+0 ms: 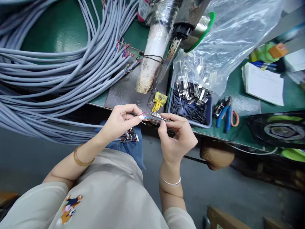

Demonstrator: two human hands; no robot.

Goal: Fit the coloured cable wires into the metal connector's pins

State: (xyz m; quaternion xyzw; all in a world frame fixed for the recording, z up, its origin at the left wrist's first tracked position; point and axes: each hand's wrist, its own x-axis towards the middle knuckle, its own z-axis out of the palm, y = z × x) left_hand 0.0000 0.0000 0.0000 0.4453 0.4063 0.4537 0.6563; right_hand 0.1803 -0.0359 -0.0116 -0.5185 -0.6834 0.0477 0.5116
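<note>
My left hand (125, 120) pinches the stripped end of a grey cable, with thin coloured wires (145, 117) fanning out past the fingertips. In my right hand (177, 132) is a metal multi-pin connector (156, 117), held by its end between thumb and fingers. The wire tips lie at the connector's left edge; whether they touch it I cannot tell. Just above the connector, a soldering iron (164, 71) points down beside a white wrapped tube (152, 51). A yellow clip-like piece (159, 101) rests near its tip. More wired connectors (130, 135) lie on my lap.
Grey cables (78, 63) heap over the left side of the green bench. A blue bin (209, 116) holds connectors and black sleeves, partly under a plastic bag (233, 35). Further right are pliers (226, 116), a paper stack (263, 83) and a small black fan (281, 128). A solder spool (202, 30) stands behind.
</note>
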